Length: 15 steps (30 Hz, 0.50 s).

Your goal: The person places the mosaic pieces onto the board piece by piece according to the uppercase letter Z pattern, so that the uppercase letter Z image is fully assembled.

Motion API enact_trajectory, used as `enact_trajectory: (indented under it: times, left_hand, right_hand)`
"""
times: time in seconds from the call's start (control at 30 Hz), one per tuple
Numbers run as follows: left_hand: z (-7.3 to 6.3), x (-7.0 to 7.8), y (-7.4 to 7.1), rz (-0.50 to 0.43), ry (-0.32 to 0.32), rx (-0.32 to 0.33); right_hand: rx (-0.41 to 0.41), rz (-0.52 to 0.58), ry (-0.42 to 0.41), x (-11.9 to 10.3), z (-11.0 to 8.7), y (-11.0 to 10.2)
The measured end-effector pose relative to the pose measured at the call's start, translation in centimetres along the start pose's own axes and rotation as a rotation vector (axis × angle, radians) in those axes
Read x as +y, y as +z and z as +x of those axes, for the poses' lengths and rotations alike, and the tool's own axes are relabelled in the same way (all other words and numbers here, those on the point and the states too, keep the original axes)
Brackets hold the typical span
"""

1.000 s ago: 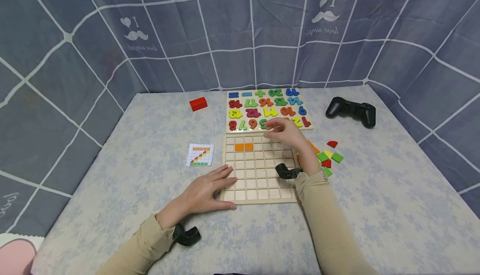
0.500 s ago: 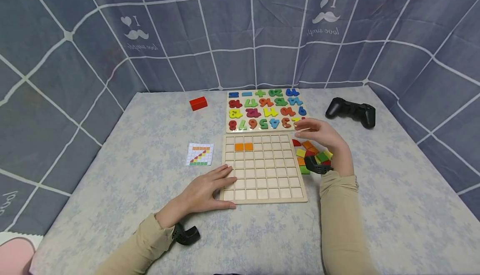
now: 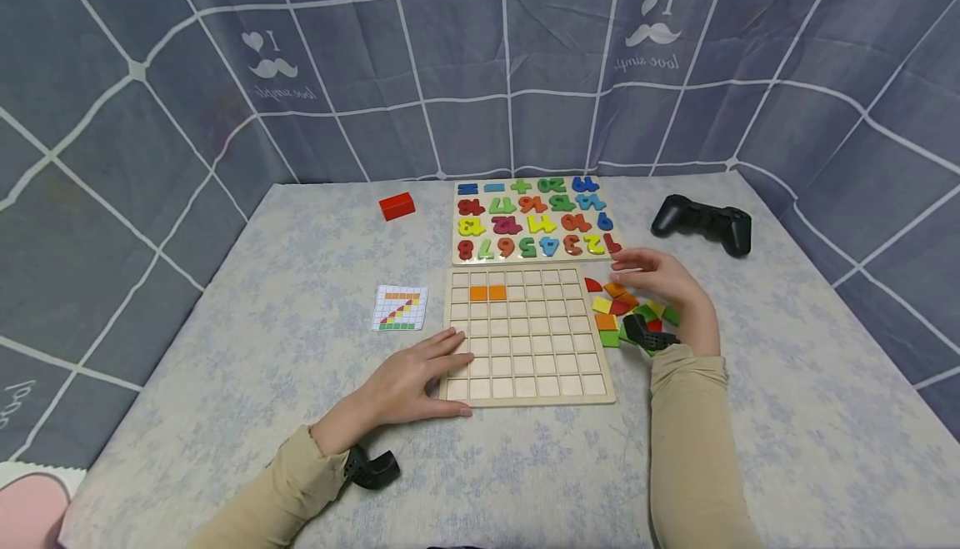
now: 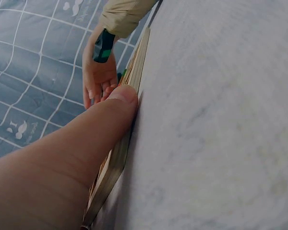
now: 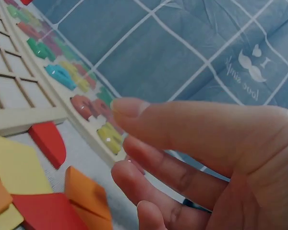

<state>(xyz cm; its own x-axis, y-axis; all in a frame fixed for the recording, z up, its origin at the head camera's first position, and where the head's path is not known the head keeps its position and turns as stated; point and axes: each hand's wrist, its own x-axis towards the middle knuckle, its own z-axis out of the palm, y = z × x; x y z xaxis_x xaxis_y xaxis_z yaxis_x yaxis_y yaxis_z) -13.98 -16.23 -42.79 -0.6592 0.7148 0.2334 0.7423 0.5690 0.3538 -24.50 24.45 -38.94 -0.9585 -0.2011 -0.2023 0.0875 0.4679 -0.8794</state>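
Note:
My left hand (image 3: pixel 412 378) rests with spread fingers on the lower left edge of a wooden grid board (image 3: pixel 525 399). In the left wrist view its thumb (image 4: pixel 120 103) lies along the board's side. Two orange square tiles (image 3: pixel 487 293) sit side by side in the board's second row. My right hand (image 3: pixel 660 278) hovers over the loose pile of coloured tiles (image 3: pixel 606 322) right of the board, fingers loosely bent and apart. Nothing shows between them in the right wrist view, where a red quarter-round tile (image 5: pixel 49 143) and orange tiles (image 5: pixel 89 196) lie below. The wrist hides part of the pile.
A number puzzle board (image 3: pixel 536 214) lies against the grid board's far edge. Left of the grid board is a pattern card (image 3: pixel 400 308) showing a coloured zigzag. A red block (image 3: pixel 397 207) stands at the back left, and a black game controller (image 3: pixel 701 222) at the back right.
My right hand has moved right, from above the top of the grid board to over the tile pile. The left hand and the two orange tiles have stayed put.

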Motion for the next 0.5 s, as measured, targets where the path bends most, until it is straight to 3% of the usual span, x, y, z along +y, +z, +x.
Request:
enact_trajectory:
  times: [0.5]
  left_hand:
    - [0.0, 0.1, 0.0, -0.005, -0.013, -0.009]
  right_hand:
    - [0.019, -0.011, 0.075, 1.1, 0.9, 0.5]
